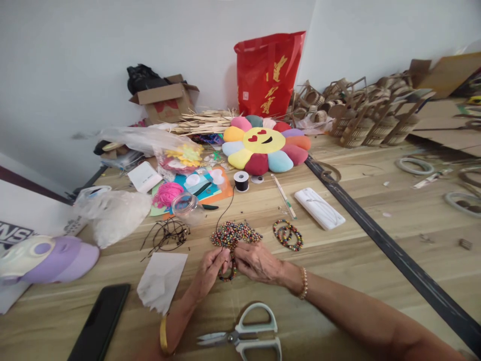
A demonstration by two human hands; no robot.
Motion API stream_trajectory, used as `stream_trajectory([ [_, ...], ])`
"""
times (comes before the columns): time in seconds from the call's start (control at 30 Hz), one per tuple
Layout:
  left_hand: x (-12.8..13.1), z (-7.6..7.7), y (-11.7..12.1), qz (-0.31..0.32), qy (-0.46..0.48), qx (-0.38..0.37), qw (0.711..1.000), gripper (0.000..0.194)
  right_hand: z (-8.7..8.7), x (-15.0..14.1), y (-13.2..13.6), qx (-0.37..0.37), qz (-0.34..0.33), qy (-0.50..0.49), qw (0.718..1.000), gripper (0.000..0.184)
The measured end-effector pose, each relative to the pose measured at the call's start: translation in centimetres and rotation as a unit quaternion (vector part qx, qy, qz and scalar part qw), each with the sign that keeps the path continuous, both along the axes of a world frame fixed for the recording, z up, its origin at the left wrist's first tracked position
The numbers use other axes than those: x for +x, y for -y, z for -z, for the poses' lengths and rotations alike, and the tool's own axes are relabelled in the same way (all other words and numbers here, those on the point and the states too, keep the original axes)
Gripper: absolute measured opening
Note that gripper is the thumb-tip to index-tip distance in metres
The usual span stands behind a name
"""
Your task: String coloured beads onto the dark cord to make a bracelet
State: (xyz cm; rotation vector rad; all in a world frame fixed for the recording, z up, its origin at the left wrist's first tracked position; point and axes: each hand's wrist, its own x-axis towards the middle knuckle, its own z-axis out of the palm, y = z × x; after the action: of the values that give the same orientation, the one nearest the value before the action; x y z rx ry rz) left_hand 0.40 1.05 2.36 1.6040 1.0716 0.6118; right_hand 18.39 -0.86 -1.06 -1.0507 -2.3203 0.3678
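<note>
My left hand [214,269] is closed in a pinch on a small beaded bracelet [227,277], which hangs as a loop between my hands. My right hand [259,262] is closed beside it, fingertips close to the loop; what they pinch is hidden. Just beyond my fingers lies a pile of loose multicoloured beads [238,232]. A black cord [224,213] runs from a spool [241,181] down to my left fingers. Beaded bracelets [287,235] lie to the right of the pile. Scissors [240,333] with pale handles rest nearest me.
A tangle of black cords [168,234], torn white paper [162,281] and a phone [99,323] lie left. A clear jar [186,206] and pink yarn [168,194] sit behind. A white power bank [319,208] is at right. A flower cushion [265,141] and red bag [268,75] stand farther back.
</note>
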Motion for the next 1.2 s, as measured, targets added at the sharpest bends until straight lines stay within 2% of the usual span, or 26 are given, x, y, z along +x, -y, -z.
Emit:
stream_trajectory([
  [0.27,0.35,-0.25,0.22,0.004,0.002,-0.009,1.000,0.054,-0.33,-0.04,-0.12,-0.010,0.011,0.015,1.000,0.010],
  [0.43,0.20,-0.31,0.33,0.012,0.019,0.020,1.000,0.051,0.19,0.11,-0.33,-0.022,0.021,-0.013,0.999,0.014],
  [0.63,-0.02,-0.50,0.17,-0.029,0.025,0.084,0.996,0.041,0.14,0.23,-0.30,-0.030,0.010,-0.052,0.998,0.011],
  [0.77,-0.02,-0.55,0.03,-0.036,0.042,0.100,0.993,0.039,0.04,0.14,-0.18,-0.024,0.017,-0.084,0.996,0.009],
  [0.93,0.02,-0.60,0.00,-0.033,0.046,0.083,0.995,0.037,-0.10,-0.09,0.07,0.003,0.022,-0.117,0.993,0.016],
  [1.2,-0.15,-0.27,0.04,-0.041,0.060,0.042,0.996,0.038,-0.50,0.04,0.26,0.007,0.003,-0.059,0.998,0.018],
])
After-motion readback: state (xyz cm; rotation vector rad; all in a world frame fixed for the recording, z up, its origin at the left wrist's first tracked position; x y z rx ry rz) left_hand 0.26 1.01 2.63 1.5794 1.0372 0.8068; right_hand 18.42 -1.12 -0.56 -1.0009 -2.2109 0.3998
